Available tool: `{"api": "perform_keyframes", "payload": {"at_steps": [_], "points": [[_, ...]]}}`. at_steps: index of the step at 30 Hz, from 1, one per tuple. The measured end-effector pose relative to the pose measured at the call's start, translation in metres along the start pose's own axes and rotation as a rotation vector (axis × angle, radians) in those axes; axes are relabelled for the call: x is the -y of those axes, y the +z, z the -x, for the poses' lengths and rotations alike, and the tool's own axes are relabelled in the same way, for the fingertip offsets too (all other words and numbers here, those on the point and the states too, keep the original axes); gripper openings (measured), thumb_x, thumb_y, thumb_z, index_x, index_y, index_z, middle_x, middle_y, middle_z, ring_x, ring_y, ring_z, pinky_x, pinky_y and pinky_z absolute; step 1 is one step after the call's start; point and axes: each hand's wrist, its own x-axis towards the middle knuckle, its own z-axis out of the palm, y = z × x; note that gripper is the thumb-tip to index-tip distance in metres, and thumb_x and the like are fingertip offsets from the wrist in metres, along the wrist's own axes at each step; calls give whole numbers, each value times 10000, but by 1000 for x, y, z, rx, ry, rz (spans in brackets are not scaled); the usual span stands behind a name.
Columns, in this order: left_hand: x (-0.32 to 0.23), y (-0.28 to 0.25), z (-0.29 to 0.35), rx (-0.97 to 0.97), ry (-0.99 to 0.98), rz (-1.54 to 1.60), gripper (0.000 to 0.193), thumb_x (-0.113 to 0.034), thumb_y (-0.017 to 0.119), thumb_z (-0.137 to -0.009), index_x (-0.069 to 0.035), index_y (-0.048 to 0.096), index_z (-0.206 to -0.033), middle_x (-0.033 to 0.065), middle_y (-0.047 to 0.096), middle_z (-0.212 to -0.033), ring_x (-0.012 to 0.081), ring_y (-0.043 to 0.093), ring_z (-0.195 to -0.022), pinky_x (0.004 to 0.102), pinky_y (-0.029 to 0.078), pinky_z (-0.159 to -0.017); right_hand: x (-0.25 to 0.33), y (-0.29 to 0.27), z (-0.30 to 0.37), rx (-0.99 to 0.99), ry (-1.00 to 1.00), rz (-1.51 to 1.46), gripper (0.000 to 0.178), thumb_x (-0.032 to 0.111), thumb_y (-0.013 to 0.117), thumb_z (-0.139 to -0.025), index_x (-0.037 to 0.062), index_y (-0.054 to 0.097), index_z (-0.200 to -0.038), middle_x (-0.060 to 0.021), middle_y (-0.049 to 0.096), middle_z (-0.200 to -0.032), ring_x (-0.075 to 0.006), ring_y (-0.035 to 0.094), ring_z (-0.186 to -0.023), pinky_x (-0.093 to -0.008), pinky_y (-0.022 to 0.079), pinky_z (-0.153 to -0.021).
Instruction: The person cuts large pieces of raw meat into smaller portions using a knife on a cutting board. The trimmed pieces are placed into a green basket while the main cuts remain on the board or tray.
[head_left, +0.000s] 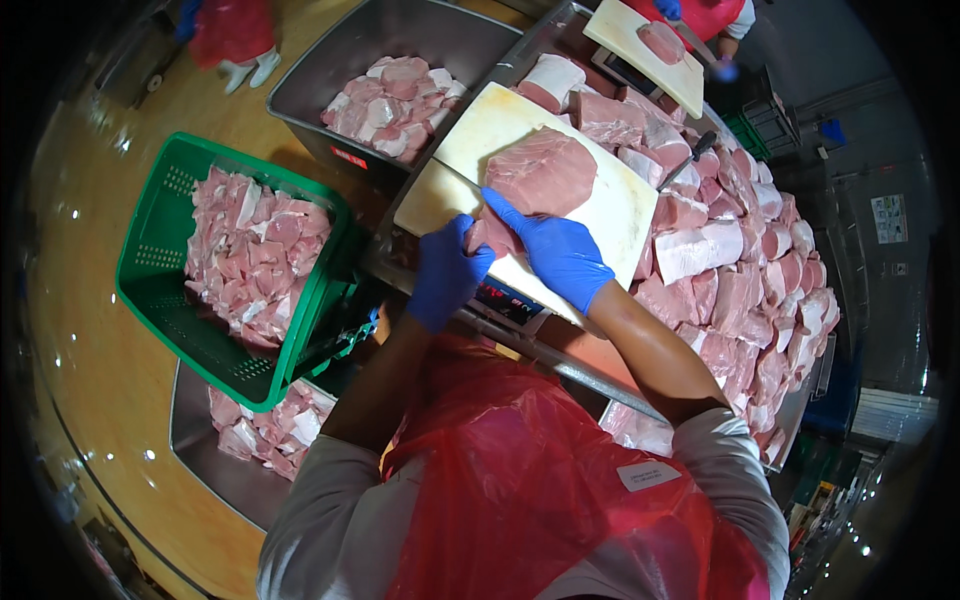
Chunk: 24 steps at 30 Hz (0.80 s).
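Observation:
A pale cutting board (625, 215) lies before me with a large slab of raw pork (540, 175) on it. My left hand (447, 270), in a blue glove, is closed on a smaller piece of pork (490, 234) at the board's near edge. My gloved right hand (562, 255) is closed beside that piece, index finger stretched forward. From its fingertip a thin dark line runs far-left across the board, apparently a knife (456, 173) seen edge-on; its handle is hidden in the hand.
Pork chunks (700, 250) heap up on the right, with a black-handled tool (702, 146) among them. A grey tub (300, 95) and a green crate (150, 255) hold cut pork at left; another metal tub (190, 420) sits below. Across the table, a co-worker's gloved hand (668, 8) is at another board (615, 30).

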Motion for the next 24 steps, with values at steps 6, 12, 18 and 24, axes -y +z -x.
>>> {"api": "perform_keyframes", "payload": {"at_steps": [6,12,18,24], "points": [[5,-23,-12,83,-136,-78,135,-120,672,-756,-26,604,-826,136,641,-716,242,637,-621,370,491,-598,-43,-18,73,332,183,159,799,56,506,-915,444,254,-1566,-176,677,-848,-372,693,-771,-462,575,-659],[-10,-158,22,204,-403,634,257,-63,667,-813,39,645,-1048,116,710,-867,187,669,-717,298,546,-676,-108,-11,180,233,142,136,866,-14,592,-867,357,277,-1584,-191,618,-774,-359,640,-666,-460,542,-614],[40,-289,50,-349,-237,-784,331,-56,648,-908,12,620,-1230,118,709,-1069,204,675,-921,326,533,-831,-42,37,142,-157,176,-191,765,-14,543,-919,185,260,-1602,-249,614,-793,-418,638,-697,-480,501,-651],[-33,-131,-21,-107,19,-189,255,-114,651,-902,-28,676,-1141,191,700,-1004,336,686,-892,399,544,-819,11,-3,13,-210,148,-107,832,55,534,-896,328,194,-1604,-217,686,-872,-424,670,-724,-512,545,-652]]}}
